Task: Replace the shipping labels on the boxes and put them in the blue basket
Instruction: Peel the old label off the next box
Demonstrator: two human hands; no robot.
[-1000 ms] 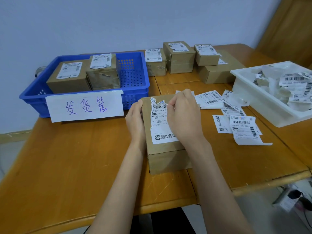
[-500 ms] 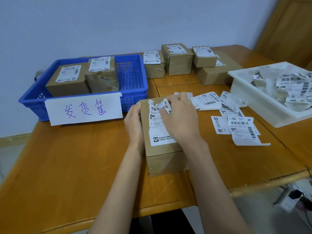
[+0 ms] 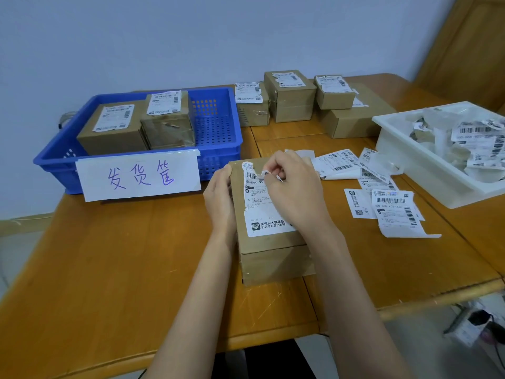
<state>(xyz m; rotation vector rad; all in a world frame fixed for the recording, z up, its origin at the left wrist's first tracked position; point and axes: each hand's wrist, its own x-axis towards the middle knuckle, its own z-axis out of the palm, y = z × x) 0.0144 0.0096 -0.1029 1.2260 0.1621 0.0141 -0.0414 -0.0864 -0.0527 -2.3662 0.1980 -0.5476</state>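
Head view: our right hand (image 3: 293, 187) pinches a torn flap of the old label (image 3: 259, 203) at the far end of the box (image 3: 270, 242), which sits centre frame on the tabletop (image 3: 109, 269). Our left hand (image 3: 220, 198) curls round the box's left edge, bracing it. We should peel low and slowly toward us, since the paper is already tearing. At upper left, the blue basket (image 3: 218, 149) holds two relabelled boxes.
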